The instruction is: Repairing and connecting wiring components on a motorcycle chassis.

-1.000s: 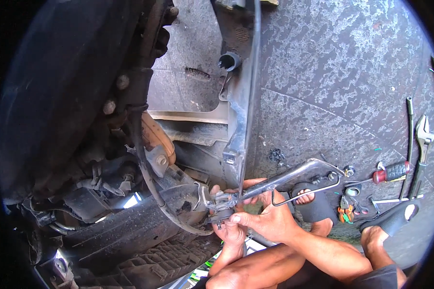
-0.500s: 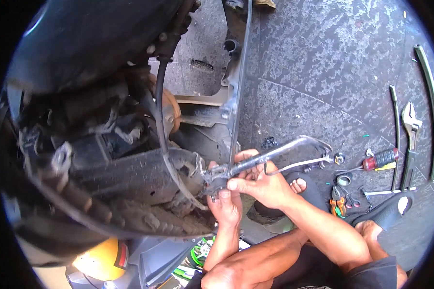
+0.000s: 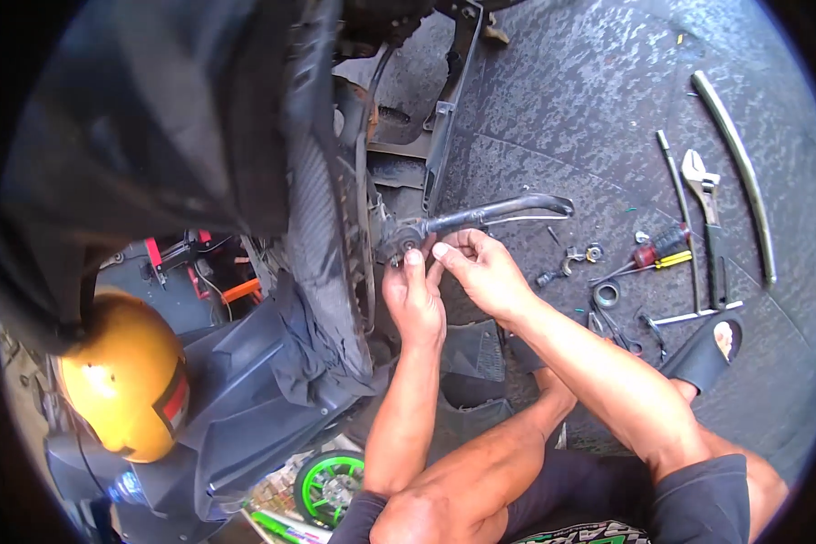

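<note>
A black bent metal bar [image 3: 503,210], shaped like a kickstand, juts to the right from a dirty round pivot fitting [image 3: 406,239] on the motorcycle's underside. A thin light rod runs along the bar. My left hand [image 3: 415,299] is closed at that fitting from below, its thumb pressed on the lower face by a small bolt head. Just right of it, my right hand [image 3: 482,276] is in a pinch below the bar, thumb and forefinger close to the left fingertips. Whatever lies between those fingers is too small or hidden to make out.
On the dark floor at right lie an adjustable wrench [image 3: 705,195], a red-handled screwdriver [image 3: 669,241], a tape roll [image 3: 607,293], a T-handle tool [image 3: 698,314] and a long tube [image 3: 739,172]. A yellow helmet [image 3: 122,372] sits on dark body panels [image 3: 254,390] at left.
The view has swung, bringing the helmet and panels further into sight. My right hand has come off the bar to below it; my left thumb stays at the fitting.
</note>
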A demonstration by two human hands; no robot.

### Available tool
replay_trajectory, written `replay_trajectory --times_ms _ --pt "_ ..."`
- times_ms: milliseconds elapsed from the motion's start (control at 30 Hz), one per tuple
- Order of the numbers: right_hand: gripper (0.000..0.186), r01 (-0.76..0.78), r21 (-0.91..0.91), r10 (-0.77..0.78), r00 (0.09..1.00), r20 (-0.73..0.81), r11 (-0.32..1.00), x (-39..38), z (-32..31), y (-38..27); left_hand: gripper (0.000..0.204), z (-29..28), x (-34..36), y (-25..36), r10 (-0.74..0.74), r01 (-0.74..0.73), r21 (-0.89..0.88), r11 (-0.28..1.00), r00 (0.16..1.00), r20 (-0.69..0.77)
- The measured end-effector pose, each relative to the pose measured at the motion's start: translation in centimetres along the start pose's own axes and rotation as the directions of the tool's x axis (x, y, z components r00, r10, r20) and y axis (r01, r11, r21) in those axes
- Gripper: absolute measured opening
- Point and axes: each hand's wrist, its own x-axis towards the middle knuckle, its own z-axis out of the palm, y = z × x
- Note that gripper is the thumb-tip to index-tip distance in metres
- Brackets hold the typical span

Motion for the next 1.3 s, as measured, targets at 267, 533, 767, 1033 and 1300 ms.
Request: replay_trajectory --times_ms 267,533,767,1033,1300 --pt "0.028 0.111 -0.431 -0.215 0.955 -0.202 0.896 -7.2 -4.1 -3.9 0.033 0.7 0.3 -1.9 0.113 -0.112 0.042 0.993 0.993 -0.023" --pt "0.028 0.008 -0.522 -0.182 0.941 -0.284 0.853 -11.5 -8.0 0.2 0.043 2.7 0.1 -3.6 0.184 -0.167 0.098 0.981 0.962 -0.201" --pt "0.028 -0.073 -0.652 -0.140 0.953 -0.269 0.755 -14.9 -9.3 0.3 0.044 4.6 -0.4 -2.9 0.132 -0.114 0.072 0.991 0.939 -0.319" --pt "0.028 -0.043 -0.623 -0.183 0.938 -0.293 0.781 -14.8 -10.7 -1.5 0.058 5.6 -2.9 -1.1 0.174 -0.154 0.085 0.984 0.924 -0.342" --pt "0.027 -0.025 -0.597 -0.189 0.937 -0.292 0.802 -14.3 -11.5 -1.1 0.062 5.6 -3.6 0.2 0.226 -0.205 0.104 0.973 0.930 -0.290"
